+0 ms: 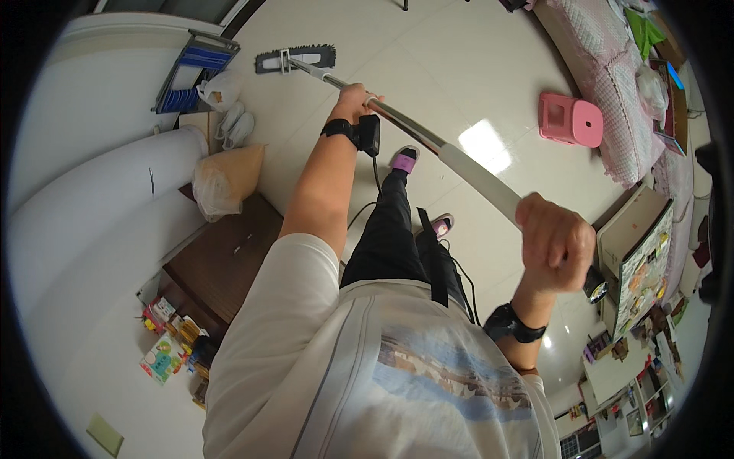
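A long-handled flat mop [475, 177] slants across the view from upper left to the right. Its dark grey fringed mop head [317, 59] lies on the pale tiled floor beyond my left hand. My left hand [355, 101] is closed round the lower part of the pole, arm stretched forward. At the other end of the pole, my right hand [556, 243] is wrapped in a fist about the thicker pale grip. Both wrists carry black straps, and a small black box with a cable sits at the left one.
A pink plastic stool [570, 120] stands at the right beside a sofa with a pink quilted cover [612, 99]. On the left are a brown wooden cabinet [222, 260], a paper bag [229, 176], white shoes [235, 126] and a folded blue-grey rack [195, 70]. A low table [642, 260] stands right.
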`<state>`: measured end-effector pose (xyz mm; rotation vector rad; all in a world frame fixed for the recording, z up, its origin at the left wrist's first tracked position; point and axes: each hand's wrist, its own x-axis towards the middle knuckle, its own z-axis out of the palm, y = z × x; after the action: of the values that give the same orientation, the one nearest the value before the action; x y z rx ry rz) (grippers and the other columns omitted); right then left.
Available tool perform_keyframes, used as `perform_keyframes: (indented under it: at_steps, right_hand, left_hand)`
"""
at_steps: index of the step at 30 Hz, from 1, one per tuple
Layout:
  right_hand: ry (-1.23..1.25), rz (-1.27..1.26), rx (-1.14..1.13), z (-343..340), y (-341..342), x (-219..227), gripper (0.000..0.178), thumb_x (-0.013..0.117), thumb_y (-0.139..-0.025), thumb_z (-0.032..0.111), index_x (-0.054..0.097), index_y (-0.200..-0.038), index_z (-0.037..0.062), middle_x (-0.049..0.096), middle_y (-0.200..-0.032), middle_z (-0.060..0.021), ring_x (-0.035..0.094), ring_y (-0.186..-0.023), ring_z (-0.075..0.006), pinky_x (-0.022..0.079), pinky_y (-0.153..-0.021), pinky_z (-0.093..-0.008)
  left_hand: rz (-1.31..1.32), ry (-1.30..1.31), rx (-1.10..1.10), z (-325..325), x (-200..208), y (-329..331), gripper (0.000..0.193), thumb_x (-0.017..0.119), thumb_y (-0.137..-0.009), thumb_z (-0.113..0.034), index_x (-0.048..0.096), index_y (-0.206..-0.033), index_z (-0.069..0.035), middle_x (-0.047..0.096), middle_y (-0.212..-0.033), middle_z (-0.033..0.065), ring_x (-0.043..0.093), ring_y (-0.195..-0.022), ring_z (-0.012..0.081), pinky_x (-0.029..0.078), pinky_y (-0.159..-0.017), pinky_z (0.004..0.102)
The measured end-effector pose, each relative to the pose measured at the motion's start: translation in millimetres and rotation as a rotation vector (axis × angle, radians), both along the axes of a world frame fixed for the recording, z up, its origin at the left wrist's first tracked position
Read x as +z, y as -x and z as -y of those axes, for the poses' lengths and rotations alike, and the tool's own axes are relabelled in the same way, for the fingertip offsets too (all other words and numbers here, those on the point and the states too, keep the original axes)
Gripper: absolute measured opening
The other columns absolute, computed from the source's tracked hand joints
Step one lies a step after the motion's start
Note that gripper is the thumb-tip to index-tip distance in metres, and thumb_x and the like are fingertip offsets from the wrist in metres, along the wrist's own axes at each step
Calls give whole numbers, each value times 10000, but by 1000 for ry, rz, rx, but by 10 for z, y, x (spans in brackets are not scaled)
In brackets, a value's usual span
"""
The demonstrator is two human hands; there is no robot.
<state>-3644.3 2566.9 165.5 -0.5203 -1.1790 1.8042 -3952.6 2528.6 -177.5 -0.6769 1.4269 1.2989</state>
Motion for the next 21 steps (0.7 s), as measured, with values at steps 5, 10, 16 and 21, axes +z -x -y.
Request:
perform_keyframes:
  at_steps: [5, 10, 16, 21]
  right_hand:
    - [-228, 91, 83, 271, -705, 512, 358, 427, -772, 137, 328, -429, 120, 369, -376, -32, 341, -319, -168, 344, -363, -310]
    - [-352, 184, 140, 740, -2479, 1099, 344, 470, -806, 167, 423, -469, 121, 420, -417, 20, 386, -334, -129, 360, -347, -269]
    - [-465, 446, -91, 1778, -4134, 2169, 360, 551, -742, 206, 358, -439, 187, 425, -465, 52, 440, -480, -113, 354, -495, -275]
    - [-517, 311, -1, 2267, -4197, 2547, 393, 440, -835, 300, 358, -481, 151, 413, -454, 26, 418, -452, -123, 362, -484, -289]
  left_hand:
    - [97, -146, -248, 535, 56, -689, 202, 403, -847, -177, 453, -915, 7, 527, -779, 166, 571, -654, 275, 546, -607, 424]
    - [168, -386, -702, 929, 219, -2248, 317, 437, -899, -328, 459, -969, -19, 581, -847, 140, 612, -706, 233, 549, -636, 354]
    - [496, -373, -901, 1141, 869, -4414, 430, 331, -916, -392, 479, -948, 11, 600, -842, 145, 598, -646, 222, 554, -585, 347]
    - [703, -535, -1045, 1307, 1179, -5748, 324, 336, -889, -278, 463, -924, 17, 591, -840, 147, 598, -656, 228, 554, -632, 352]
